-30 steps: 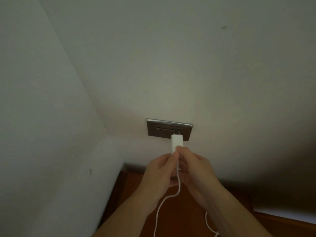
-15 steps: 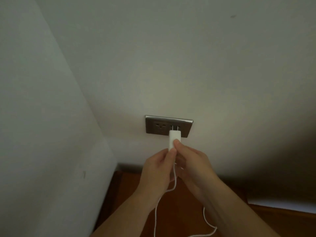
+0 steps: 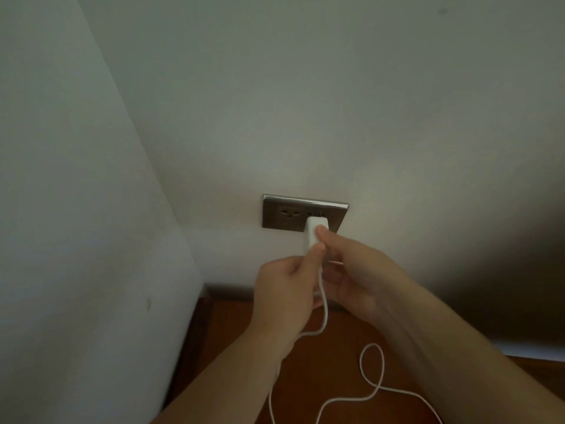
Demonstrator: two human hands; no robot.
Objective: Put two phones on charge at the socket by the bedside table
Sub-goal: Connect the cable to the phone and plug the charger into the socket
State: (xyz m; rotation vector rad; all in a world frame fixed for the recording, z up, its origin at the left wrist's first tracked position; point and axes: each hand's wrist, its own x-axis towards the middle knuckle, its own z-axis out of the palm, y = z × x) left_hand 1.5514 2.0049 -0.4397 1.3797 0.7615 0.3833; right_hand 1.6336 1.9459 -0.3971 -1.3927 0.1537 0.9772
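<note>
A dark metal double socket (image 3: 279,216) sits low on the wall. A white charger plug (image 3: 314,232) is pressed against its right outlet, prongs hidden. My left hand (image 3: 287,289) pinches the plug's lower end from the left. My right hand (image 3: 351,270) grips it from the right, thumb on its side. A white cable (image 3: 370,390) hangs from the plug and loops over the wooden bedside table (image 3: 333,347). No phone is in view.
The room corner is at the left, with a white wall (image 3: 76,240) close beside the table. A white sheet or edge (image 3: 532,351) lies at the right of the table. The socket's left outlet is free.
The plug has moved up and in toward the right outlet; its prongs, visible earlier, are now hidden. Both hands followed it. The cable loop on the table has come into view.
</note>
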